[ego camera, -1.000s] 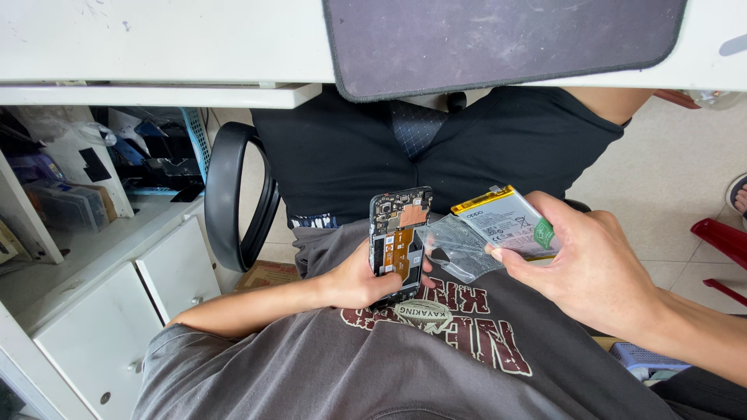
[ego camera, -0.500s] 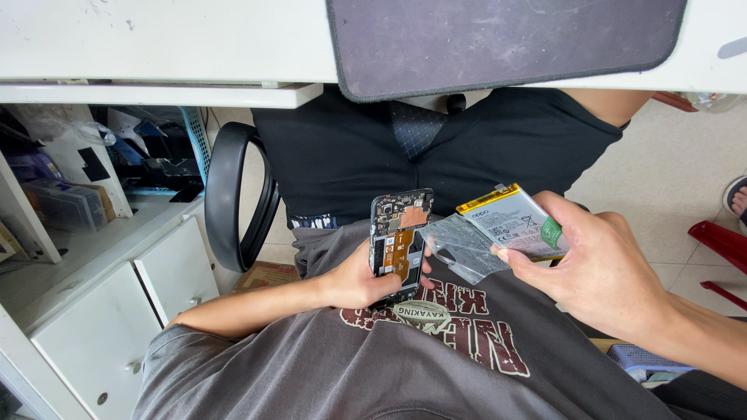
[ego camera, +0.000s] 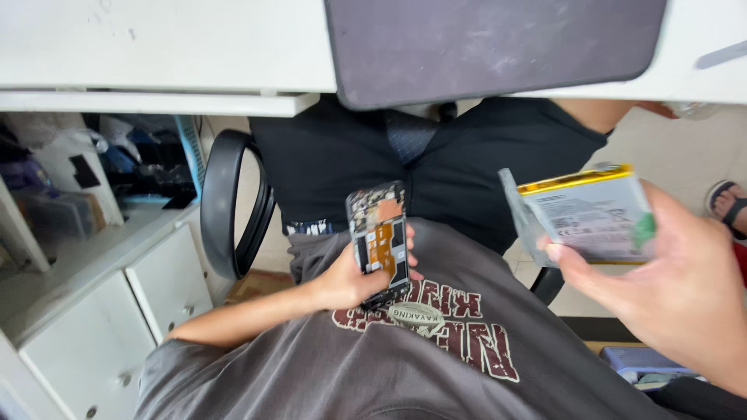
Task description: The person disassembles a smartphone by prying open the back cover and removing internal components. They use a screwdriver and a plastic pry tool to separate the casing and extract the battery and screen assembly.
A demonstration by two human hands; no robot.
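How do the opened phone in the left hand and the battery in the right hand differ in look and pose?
The opened phone is dark, with exposed boards and an orange patch; the battery is pale grey with a yellow top edge. The phone stands nearly upright and narrow, while the battery lies wider and tilted. The phone sits low over the lap in the left hand; the battery is held off to the side in the right hand. Both are flat rectangles, each in a one-hand grip.

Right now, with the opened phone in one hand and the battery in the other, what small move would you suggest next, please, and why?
Probably bring the battery in the right hand back beside the opened phone in the left hand: the two are held well apart, and the phone's inner side faces up.
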